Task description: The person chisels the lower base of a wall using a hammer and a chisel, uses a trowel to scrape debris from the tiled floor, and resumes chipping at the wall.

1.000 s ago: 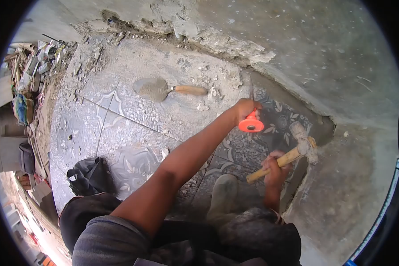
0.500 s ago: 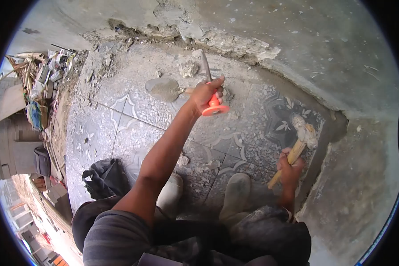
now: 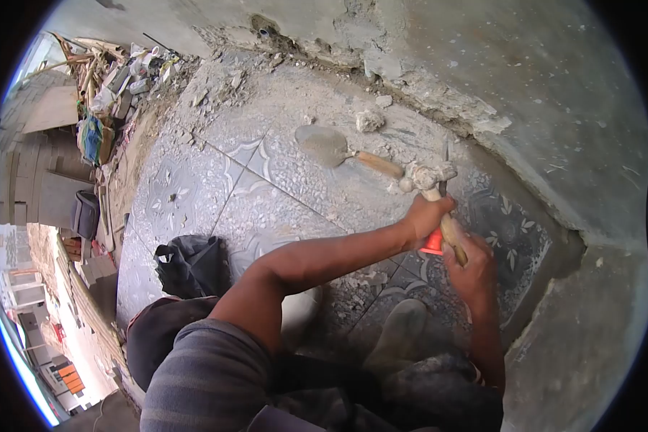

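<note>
Chisel (image 3: 432, 245) sits clenched in the left hand (image 3: 428, 217), seemingly for steadiness; the right hand (image 3: 475, 263) grips the hammer (image 3: 450, 229) low, likely for leverage.

Desk: What frames the site?

Operator: From my remote seat, I see a bare grey wall (image 3: 525, 86), flecked with pale specks, rising over a floor of patterned grey tiles (image 3: 169, 209) strewn with grit (image 3: 281, 104). A ragged, broken edge (image 3: 439, 101) runs along the wall's foot, and a small hole (image 3: 264, 32) pierces it low down.

Desk: And farther out?

Operator: At left, I have a scrap heap (image 3: 111, 90) beside a flat tan board (image 3: 54, 109), with greyish blockwork (image 3: 29, 165) below. Daylight glares on the pale ground (image 3: 47, 266) beyond; the tiles lie in softer light.
</note>
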Demonstrator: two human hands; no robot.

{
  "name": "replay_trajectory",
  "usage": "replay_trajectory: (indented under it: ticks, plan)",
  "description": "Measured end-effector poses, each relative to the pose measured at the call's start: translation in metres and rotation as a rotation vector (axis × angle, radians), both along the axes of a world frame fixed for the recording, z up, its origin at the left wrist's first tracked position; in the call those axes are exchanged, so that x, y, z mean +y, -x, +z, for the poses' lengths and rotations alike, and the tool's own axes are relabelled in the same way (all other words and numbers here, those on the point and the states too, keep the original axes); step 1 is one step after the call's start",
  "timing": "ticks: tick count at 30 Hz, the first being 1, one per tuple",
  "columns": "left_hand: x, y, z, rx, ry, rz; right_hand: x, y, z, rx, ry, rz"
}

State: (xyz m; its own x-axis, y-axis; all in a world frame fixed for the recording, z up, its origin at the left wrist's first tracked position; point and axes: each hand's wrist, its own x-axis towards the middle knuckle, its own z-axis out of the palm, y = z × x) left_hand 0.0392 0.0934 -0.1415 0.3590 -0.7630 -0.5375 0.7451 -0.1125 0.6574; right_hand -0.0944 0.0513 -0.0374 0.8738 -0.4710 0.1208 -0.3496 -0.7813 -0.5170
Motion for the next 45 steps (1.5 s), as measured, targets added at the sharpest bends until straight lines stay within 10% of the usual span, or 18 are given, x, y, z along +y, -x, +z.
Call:
replay_trajectory:
  ticks: [7, 20, 26, 29, 34, 45]
  plan:
    - [0.081, -0.167, 0.091, -0.634, -0.543, -0.179, -0.064, -0.102, 0.054, 0.174, -0.017, 0.238]
    - [0.303, -0.213, 0.042, -0.245, -0.355, 0.446, 0.025, -0.242, -0.133, 0.554, 0.146, 0.245]
    - [0.303, -0.249, 0.016, -0.262, -0.27, 0.416, 0.026, -0.141, -0.09, 0.022, -0.744, -0.534]
    - [0.281, -0.257, 0.022, -0.203, -0.252, 0.434, 0.007, -0.054, -0.136, -0.04, -0.162, -1.034]
    - [0.258, -0.25, 0.028, -0.062, -0.211, 0.442, 0.057, -0.024, -0.132, 0.0, -0.577, -1.253]
    - [0.29, -0.248, 0.039, -0.181, -0.239, 0.563, 0.106, -0.23, -0.101, 0.052, -0.653, -0.641]
